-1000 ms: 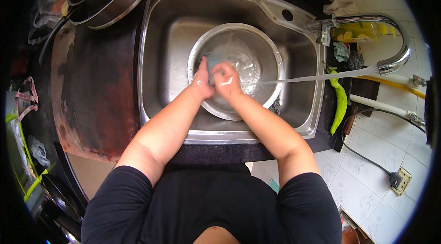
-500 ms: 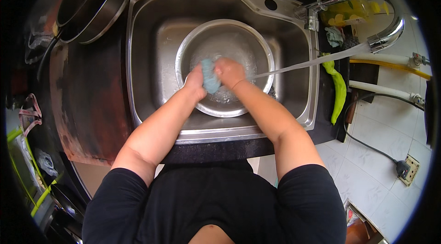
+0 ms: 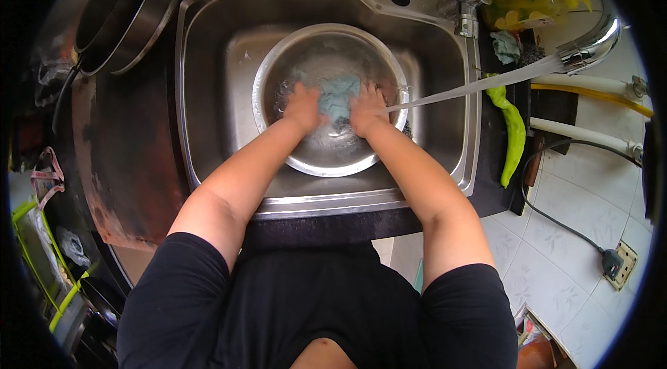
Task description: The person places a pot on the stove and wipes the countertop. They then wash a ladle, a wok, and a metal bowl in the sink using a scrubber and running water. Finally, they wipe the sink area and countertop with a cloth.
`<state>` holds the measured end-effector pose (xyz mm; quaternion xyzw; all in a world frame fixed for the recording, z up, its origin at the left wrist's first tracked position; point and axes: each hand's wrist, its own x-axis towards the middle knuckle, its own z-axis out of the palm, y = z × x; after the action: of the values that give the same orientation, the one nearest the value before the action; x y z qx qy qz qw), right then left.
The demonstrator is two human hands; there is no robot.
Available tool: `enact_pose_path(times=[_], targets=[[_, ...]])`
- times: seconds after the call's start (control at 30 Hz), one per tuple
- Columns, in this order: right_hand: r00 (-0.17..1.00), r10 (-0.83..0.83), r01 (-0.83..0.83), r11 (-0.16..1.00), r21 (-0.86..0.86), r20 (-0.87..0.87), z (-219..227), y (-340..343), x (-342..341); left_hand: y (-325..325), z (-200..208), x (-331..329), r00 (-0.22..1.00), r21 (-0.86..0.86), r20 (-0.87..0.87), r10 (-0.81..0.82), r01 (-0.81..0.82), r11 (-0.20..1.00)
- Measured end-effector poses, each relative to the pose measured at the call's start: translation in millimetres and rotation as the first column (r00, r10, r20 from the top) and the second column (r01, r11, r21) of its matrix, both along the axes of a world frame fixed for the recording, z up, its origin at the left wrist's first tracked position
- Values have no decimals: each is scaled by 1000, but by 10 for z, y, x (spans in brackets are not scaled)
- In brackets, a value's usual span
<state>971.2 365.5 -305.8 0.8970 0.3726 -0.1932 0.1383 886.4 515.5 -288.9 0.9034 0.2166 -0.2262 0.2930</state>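
Observation:
A light blue cloth [image 3: 339,96] lies spread out and crumpled in the water of a round metal basin [image 3: 259,84]. My left hand [image 3: 303,106] is at the cloth's left side, fingers apart, slightly blurred. On its other side my right hand [image 3: 368,106] has its fingers spread, touching the cloth's edge. Neither hand is wrapped round the cloth. From the tap [image 3: 590,53], a stream of water [image 3: 472,86] slants down leftward and reaches the basin beside my right hand.
The basin stands in a steel sink [image 3: 229,153]. Left of it are dark pans [image 3: 132,14] and a worn brown board [image 3: 128,160]. On the right counter lie a long green pepper [image 3: 513,133], a rag [image 3: 505,47] and a yellow bottle [image 3: 524,7]. A plug [image 3: 611,263] sits in a wall socket.
The cloth was squeezed between both hands above the basin. Now it is down in the water, opened out, and my hands have parted to either side. The view has shifted slightly.

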Motion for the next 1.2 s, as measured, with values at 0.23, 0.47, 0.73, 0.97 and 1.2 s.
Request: enact_pose_path(times=[0.23, 0.47, 0.73, 0.97, 1.2], targets=[[929, -86, 215, 917, 335, -360, 437, -299, -137, 252, -205, 110, 995, 8, -42, 94, -94, 996], [-446, -31, 889, -129, -439, -895, 859, -47, -258, -89, 519, -298, 847, -792, 114, 519, -238, 562], [-376, 296, 853, -258, -453, -878, 1062, 200, -503, 25, 1194, -777, 769, -864, -309, 559, 19, -504], [-336, 209, 934, -48, -353, -918, 1704, 274, -772, -149, 1340, -505, 619, -881, -449, 644, -185, -436], [-578, 349, 797, 433, -420, -738, 1709, -1, -758, -162, 1549, -412, 671, -999, 1, 742, -35, 33]])
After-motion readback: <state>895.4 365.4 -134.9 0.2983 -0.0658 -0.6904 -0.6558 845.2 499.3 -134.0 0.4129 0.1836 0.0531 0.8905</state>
